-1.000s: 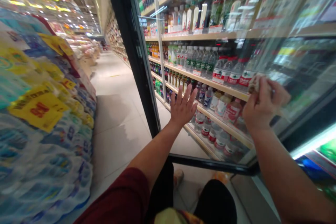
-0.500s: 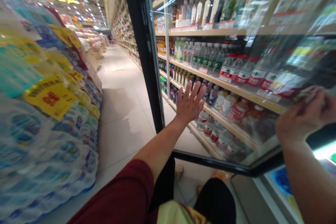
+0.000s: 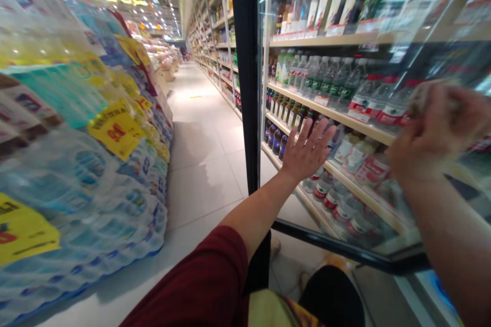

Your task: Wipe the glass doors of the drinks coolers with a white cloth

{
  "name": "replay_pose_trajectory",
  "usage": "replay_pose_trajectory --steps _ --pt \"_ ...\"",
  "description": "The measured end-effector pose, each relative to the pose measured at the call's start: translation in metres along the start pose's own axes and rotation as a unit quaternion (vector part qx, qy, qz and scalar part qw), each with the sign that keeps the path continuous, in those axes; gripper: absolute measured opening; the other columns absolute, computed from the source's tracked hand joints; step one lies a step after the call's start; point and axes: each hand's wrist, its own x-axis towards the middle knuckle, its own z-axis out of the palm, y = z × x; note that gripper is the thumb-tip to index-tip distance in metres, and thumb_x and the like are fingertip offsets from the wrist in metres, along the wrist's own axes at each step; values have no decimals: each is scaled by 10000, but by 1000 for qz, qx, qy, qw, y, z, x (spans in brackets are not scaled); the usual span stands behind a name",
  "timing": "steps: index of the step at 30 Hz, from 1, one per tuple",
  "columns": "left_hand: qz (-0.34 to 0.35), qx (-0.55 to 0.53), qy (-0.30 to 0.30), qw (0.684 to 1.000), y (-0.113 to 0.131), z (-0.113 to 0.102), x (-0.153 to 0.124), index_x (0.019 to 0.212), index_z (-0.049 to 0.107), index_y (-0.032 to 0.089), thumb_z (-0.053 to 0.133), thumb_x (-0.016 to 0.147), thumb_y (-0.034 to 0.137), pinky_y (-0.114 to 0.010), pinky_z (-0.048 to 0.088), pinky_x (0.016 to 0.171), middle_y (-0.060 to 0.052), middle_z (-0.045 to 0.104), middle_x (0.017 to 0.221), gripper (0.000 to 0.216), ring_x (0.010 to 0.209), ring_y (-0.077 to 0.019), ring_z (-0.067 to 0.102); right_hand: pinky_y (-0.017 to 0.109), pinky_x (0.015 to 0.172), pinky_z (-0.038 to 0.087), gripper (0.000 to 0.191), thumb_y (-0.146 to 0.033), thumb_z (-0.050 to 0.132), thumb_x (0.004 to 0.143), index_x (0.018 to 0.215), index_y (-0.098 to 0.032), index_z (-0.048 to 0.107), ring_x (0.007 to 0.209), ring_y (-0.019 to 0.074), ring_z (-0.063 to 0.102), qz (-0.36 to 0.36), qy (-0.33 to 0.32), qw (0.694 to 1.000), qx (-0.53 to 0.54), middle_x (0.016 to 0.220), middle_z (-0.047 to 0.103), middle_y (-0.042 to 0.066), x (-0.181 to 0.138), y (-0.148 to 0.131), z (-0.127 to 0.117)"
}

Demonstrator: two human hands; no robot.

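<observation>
My left hand (image 3: pixel 307 156) lies with fingers spread against the glass door (image 3: pixel 248 87), which has a black frame and stands swung open. At the right my right hand (image 3: pixel 431 138) is closed around a crumpled greyish cloth (image 3: pixel 419 98), close to the same pane. Motion smears this hand, and I cannot tell whether the cloth touches the glass. Through the pane appear shelves of bottles, among them water bottles with red labels (image 3: pixel 362 99) and green-labelled bottles (image 3: pixel 326 82).
Shrink-wrapped bottle packs (image 3: pixel 103 204) are stacked on the left, with yellow price signs (image 3: pixel 117 130) on them. A tiled aisle (image 3: pixel 203 163) runs ahead beside long shelving (image 3: pixel 215 25). My knee (image 3: pixel 333 296) shows below the door's bottom edge.
The view has swung left, so the door and both hands sit further right. My right hand with the cloth has moved up relative to the pane. My left hand stays spread on the glass.
</observation>
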Motion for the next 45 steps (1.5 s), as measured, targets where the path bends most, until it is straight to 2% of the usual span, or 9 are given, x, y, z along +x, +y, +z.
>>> replay_pose_trajectory --steps 4,8,16,22,28,32,35,41,45 --pt "5 -14 33 999 -1 -1 1 1511 398 232 478 976 420 -507 79 1260 -45 322 1601 572 1534 -267 87 460 1010 430 474 -191 476 932 1392 -208 589 1196 277 529 -179 -52 980 -63 1278 629 150 36 -71 17" --pt "3 -26 54 998 -3 2 0 1500 419 220 493 967 396 -498 82 1260 -59 370 1576 567 1531 -267 107 460 1058 393 456 -156 401 981 1407 -175 562 1216 266 489 -160 -54 982 -80 1332 582 156 89 -116 33" --pt "12 -50 81 995 -3 10 -5 1405 530 237 575 923 381 -527 124 1250 -72 445 1534 505 1513 -280 193 426 1039 419 405 -216 436 1008 1395 -292 528 1236 248 485 -298 -191 935 -22 1364 578 45 66 -162 68" --pt "4 -43 74 996 -3 3 -2 1477 450 216 556 937 376 -478 93 1263 -56 404 1558 573 1526 -260 145 479 1080 373 412 -175 365 1018 1397 -195 526 1239 261 462 -196 -78 976 -53 1346 546 102 100 -156 61" --pt "11 -64 92 994 -4 9 -4 1437 491 226 611 908 347 -518 138 1247 -108 450 1526 556 1510 -276 207 367 988 449 400 -201 425 1015 1385 -304 537 1211 216 523 -376 -210 902 -40 1363 595 20 57 -146 59" --pt "4 -48 68 997 -6 5 0 1488 438 224 556 935 358 -480 67 1262 -76 432 1537 581 1522 -254 165 456 1065 405 439 -177 384 1006 1413 -254 531 1234 251 494 -246 -85 965 -41 1345 586 70 85 -118 42" --pt "6 -51 60 997 -7 2 0 1487 441 222 541 945 355 -481 72 1261 -73 432 1536 567 1523 -260 151 446 1059 426 443 -164 405 992 1404 -234 551 1221 249 506 -221 -30 974 -38 1310 613 91 71 -98 29" --pt "-3 -145 144 979 0 -13 12 1585 151 165 478 971 282 -510 232 1217 -168 316 1589 706 1516 -277 183 402 1072 463 458 -244 477 991 1447 -274 501 1250 219 562 -282 -209 936 -10 1368 636 69 -12 -81 20" --pt "123 -208 143 960 12 -27 57 1586 162 178 420 983 306 -471 291 1202 -123 290 1610 668 1520 -268 178 419 1078 470 450 -289 358 1022 1436 -208 516 1276 222 569 -298 -168 939 31 1342 654 106 -14 -64 18"
